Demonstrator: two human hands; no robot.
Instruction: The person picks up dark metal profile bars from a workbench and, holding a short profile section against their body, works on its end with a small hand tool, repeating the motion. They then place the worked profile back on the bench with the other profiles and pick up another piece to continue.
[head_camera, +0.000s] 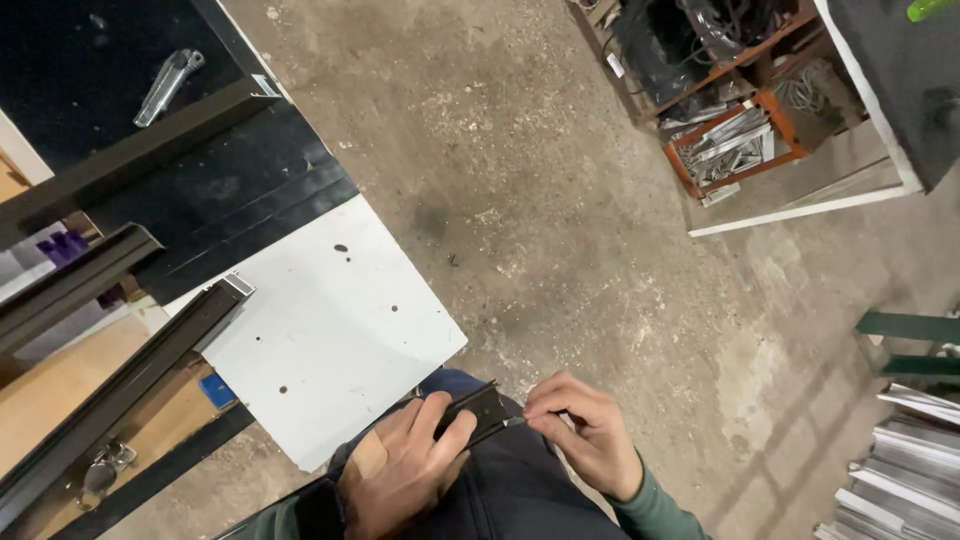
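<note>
Over bare concrete floor (600, 250), near the white desk (330, 330), left hand (405, 465) grips a black part (478, 412) steady while right hand (585, 435) pinches its thin strip (512, 424); best kept taut.

Board (340, 330) lies left of hands; crate (735, 145) perhaps far right.

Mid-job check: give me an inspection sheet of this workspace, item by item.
Surface: white flat board with dark spots, beside a black-topped bench.
Job's things: small flat black metal piece, held between both hands over the lap.
Clutter: long dark metal profiles; silver handle-shaped fitting; orange crate of silver offcuts.
Grippers: left hand, with a plaster on its back, grips the piece; right hand pinches its end.
Cables: dark coils on the shelf, details unclear.
Surroundings: stained concrete floor; stacked silver profiles.
</note>
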